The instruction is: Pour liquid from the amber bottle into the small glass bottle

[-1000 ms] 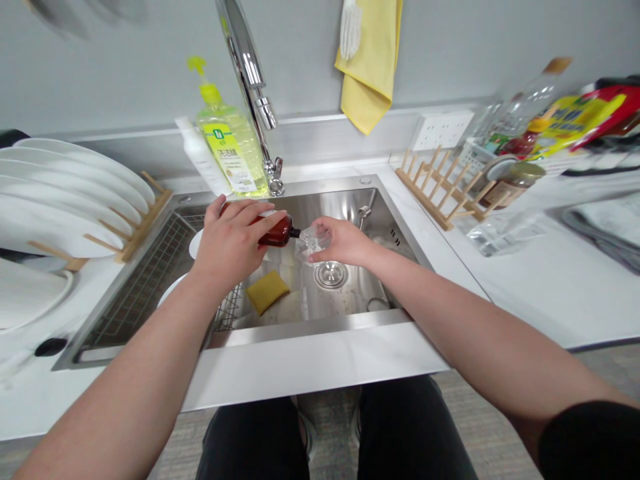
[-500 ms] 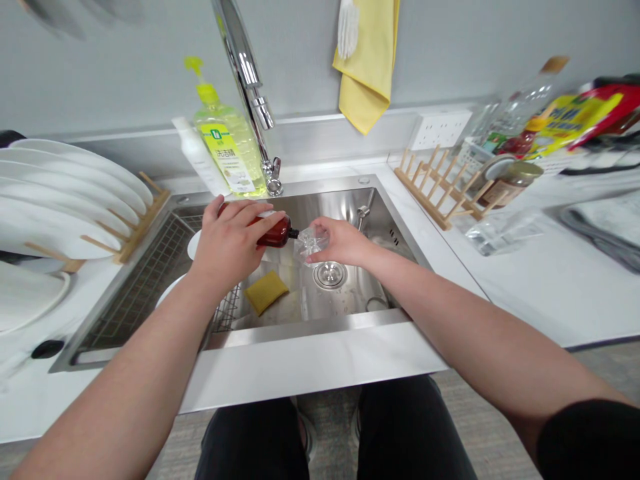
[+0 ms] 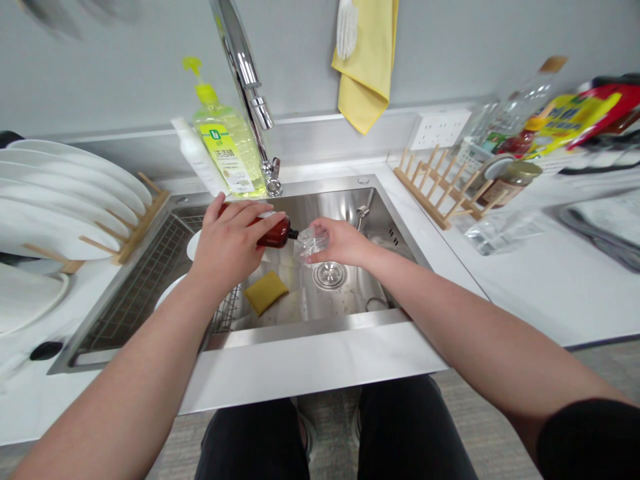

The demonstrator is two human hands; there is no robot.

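My left hand (image 3: 231,230) is wrapped round a dark red-brown bottle (image 3: 276,233), which lies tipped on its side with its black neck pointing right. Its mouth meets the near side of a small clear container (image 3: 306,245), perhaps a cup or bowl, that my right hand (image 3: 340,241) grips from the right. Whether liquid is flowing between them I cannot make out. Both hands are over the steel sink (image 3: 345,321). Below them a yellow sponge (image 3: 267,292) rests in the basin, left of the drain (image 3: 330,274).
White plates (image 3: 65,200) stand in a wooden rack at left. Behind the sink are a yellow-green dish soap bottle (image 3: 227,150), a white bottle (image 3: 200,157) and the faucet (image 3: 250,80). An unfilled wooden rack (image 3: 440,190), jars and bottles occupy the right counter. A wire rack (image 3: 135,287) covers the sink's left part.
Almost nothing differs. The bottle and the clear container keep the same place and tilt, and the view has shifted very slightly.
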